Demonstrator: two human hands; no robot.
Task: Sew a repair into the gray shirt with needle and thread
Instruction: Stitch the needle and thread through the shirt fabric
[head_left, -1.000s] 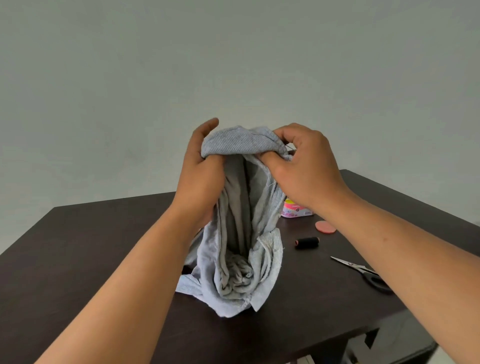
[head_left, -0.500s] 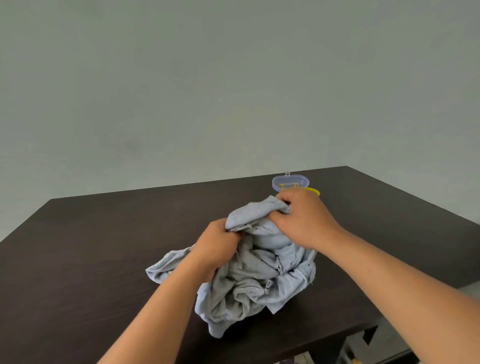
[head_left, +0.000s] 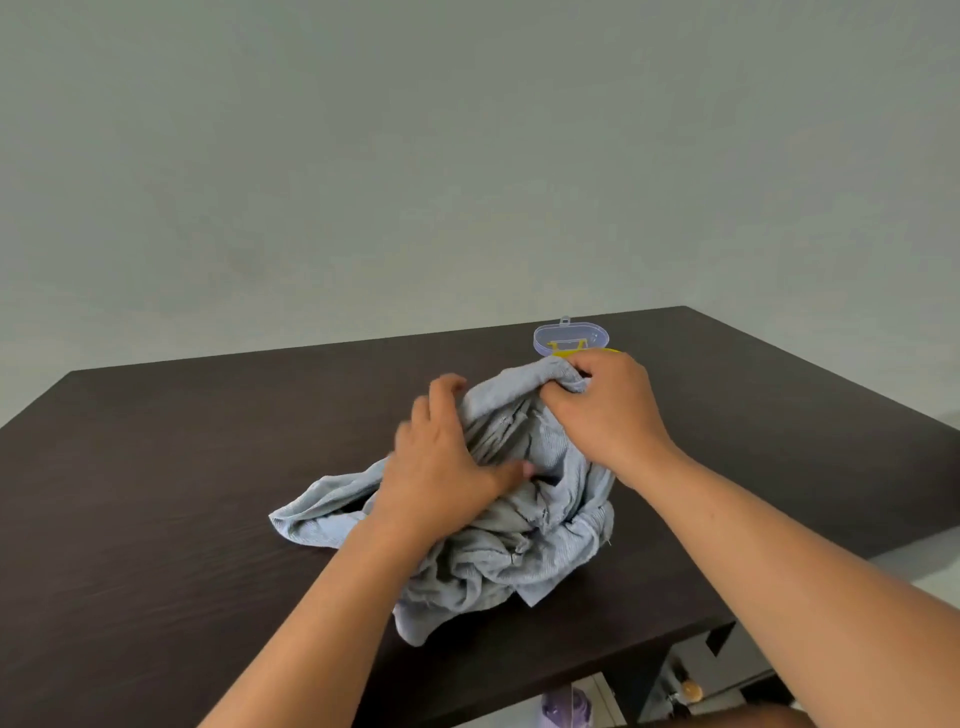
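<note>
The gray shirt (head_left: 498, 551) lies crumpled in a heap on the dark table (head_left: 156, 493). My right hand (head_left: 608, 410) grips the raised top fold of the shirt at its far right. My left hand (head_left: 441, 462) rests on the shirt's left side with fingers spread and fairly straight, the thumb lying across the cloth. No needle or thread shows; the heap and my hands hide whatever lies behind them.
A clear oval plastic case (head_left: 570, 338) with yellow parts inside stands just behind my right hand. The table's right front edge drops off near my right forearm, with objects on the floor below (head_left: 685, 688).
The shirt went from held up in both hands down onto the table. My left hand has let go of the cloth and now lies spread on it; my right hand keeps its grip.
</note>
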